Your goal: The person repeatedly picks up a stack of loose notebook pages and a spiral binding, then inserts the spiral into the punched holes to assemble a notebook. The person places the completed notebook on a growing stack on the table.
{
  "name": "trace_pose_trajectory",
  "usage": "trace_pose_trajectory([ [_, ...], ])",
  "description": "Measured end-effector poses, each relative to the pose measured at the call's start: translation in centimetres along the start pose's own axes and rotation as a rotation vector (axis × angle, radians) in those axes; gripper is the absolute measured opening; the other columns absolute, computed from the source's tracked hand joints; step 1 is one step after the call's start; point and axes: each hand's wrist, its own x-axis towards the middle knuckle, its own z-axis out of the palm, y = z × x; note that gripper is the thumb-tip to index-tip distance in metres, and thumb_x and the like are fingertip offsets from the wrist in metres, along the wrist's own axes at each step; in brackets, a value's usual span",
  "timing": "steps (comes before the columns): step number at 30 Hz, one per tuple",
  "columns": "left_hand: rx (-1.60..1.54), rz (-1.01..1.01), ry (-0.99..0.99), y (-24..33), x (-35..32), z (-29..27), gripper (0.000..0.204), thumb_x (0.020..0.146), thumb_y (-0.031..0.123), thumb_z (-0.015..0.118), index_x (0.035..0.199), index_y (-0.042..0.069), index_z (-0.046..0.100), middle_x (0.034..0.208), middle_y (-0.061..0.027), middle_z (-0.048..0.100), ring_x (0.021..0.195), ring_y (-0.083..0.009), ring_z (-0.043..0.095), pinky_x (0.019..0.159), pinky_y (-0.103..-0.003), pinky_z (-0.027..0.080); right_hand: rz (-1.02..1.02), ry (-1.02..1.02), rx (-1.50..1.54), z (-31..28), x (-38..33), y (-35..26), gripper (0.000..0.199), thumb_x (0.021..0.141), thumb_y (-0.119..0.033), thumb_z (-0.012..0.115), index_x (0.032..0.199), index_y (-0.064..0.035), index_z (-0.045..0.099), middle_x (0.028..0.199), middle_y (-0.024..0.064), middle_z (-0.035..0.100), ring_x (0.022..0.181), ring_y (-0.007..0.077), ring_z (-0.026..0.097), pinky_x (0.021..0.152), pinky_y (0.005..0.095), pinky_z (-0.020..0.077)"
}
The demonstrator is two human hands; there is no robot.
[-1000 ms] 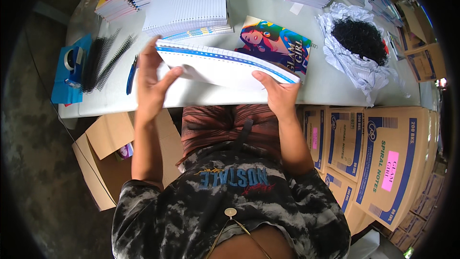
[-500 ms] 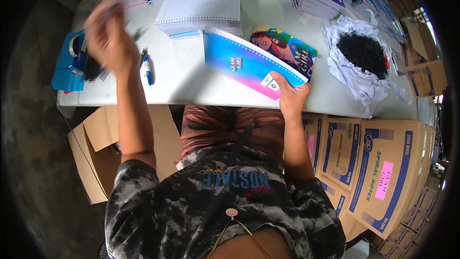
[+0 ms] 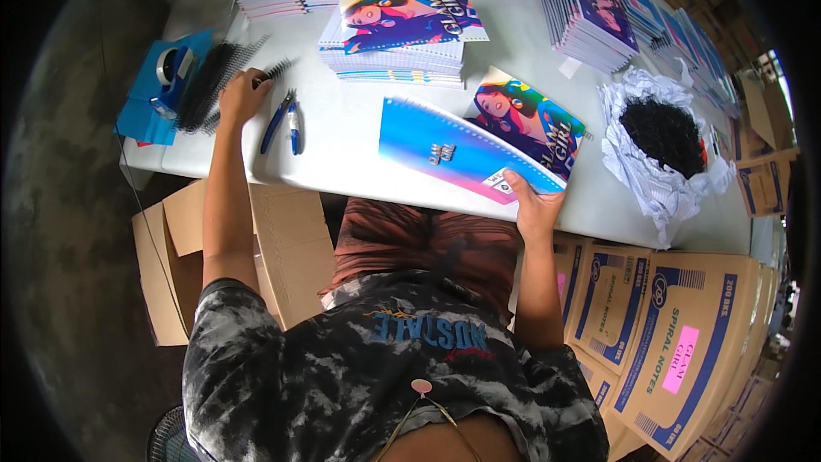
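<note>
A notebook is held at the tabletop edge while black spiral bindings are reached for.

The right hand (image 3: pixel 534 205) is closed on the near corner of a notebook (image 3: pixel 457 154) with a blue-to-pink cover, which is lifted slightly off the white tabletop (image 3: pixel 342 141) near its front edge. The left hand (image 3: pixel 242 96) is stretched out to the left, its fingers curled loosely onto a black spiral binding (image 3: pixel 272 73); whether it is gripped cannot be told. More black spirals (image 3: pixel 209 81) are lain just beside it, next to a blue tape dispenser (image 3: pixel 167 77). Blue-handled pliers (image 3: pixel 282 120) are left between the hands. An illustrated cover (image 3: pixel 530 120) is seen under the notebook, a stack of notebooks (image 3: pixel 402 38) beyond, and a paper-lined heap of black scraps (image 3: pixel 663 133) to the right.
</note>
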Motion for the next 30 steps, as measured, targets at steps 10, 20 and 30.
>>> trace_pose_trajectory([
  [10,0.069,0.103,0.193,1.3,0.5,-5.4,0.03,0.083,0.041,0.054,0.096,0.017,0.068,0.096,-0.0072,0.065,0.09,-0.0278,0.061,0.08,-0.042,0.042,-0.011,-0.08,0.022,0.4,1.7,-0.2,0.016,0.077,-0.001,0.068,0.092,0.0018,0.064,0.085,0.0036,0.065,0.076,0.0081,0.058,0.071,0.023,0.0474],
  [20,-0.726,0.368,0.142,8.4,-1.3,-8.5,0.032,0.089,0.031,0.045,0.095,0.003,0.059,0.076,-0.0109,0.056,0.071,-0.0205,0.053,0.072,-0.026,0.041,0.09,-0.196,-0.005,-0.2,2.0,-0.1,0.032,0.08,-0.003,0.065,0.111,0.0041,0.057,0.1,0.0064,0.062,0.089,0.01,0.056,0.079,0.0232,0.0448],
  [30,-0.921,0.35,-0.347,15.7,-7.6,-6.7,0.041,0.092,0.038,0.047,0.076,0.001,0.056,0.061,-0.002,0.047,0.06,-0.0099,0.041,0.058,-0.026,0.039,0.007,-0.2,-0.113,-0.1,1.7,-0.1,0.025,0.082,-0.001,0.062,0.106,0.0017,0.062,0.097,0.007,0.066,0.082,0.007,0.058,0.073,0.0209,0.0471],
])
